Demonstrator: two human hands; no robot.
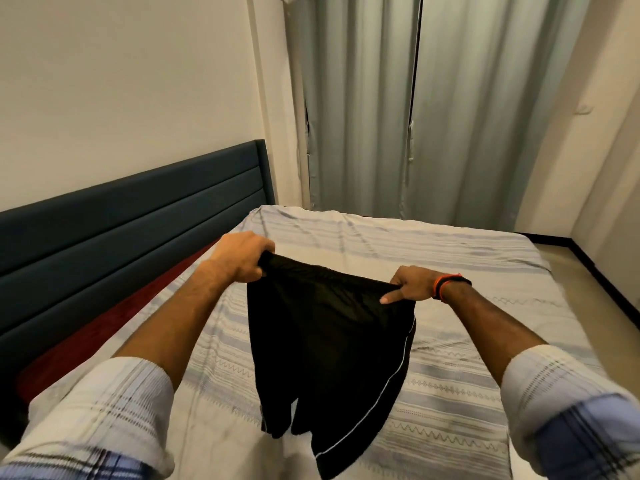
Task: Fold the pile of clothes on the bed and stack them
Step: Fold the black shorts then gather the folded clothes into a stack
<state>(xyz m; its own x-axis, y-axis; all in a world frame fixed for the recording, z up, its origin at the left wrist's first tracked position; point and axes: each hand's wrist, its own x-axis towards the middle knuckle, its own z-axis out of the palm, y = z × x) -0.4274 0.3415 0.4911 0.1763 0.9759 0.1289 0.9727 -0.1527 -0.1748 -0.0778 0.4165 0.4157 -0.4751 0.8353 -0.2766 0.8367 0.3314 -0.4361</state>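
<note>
Both hands held a pair of black shorts (pixel 329 344) up by the waistband above the bed (pixel 450 375). The left hand (pixel 242 258), at ten o'clock, was fisted on one corner; the right hand (pixel 410 284), at two o'clock, pinched the other. The legs hung toward six o'clock, white piping along one edge.

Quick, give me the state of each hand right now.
Left hand: closed on one end of the black shorts' waistband.
Right hand: closed on the other end.
</note>
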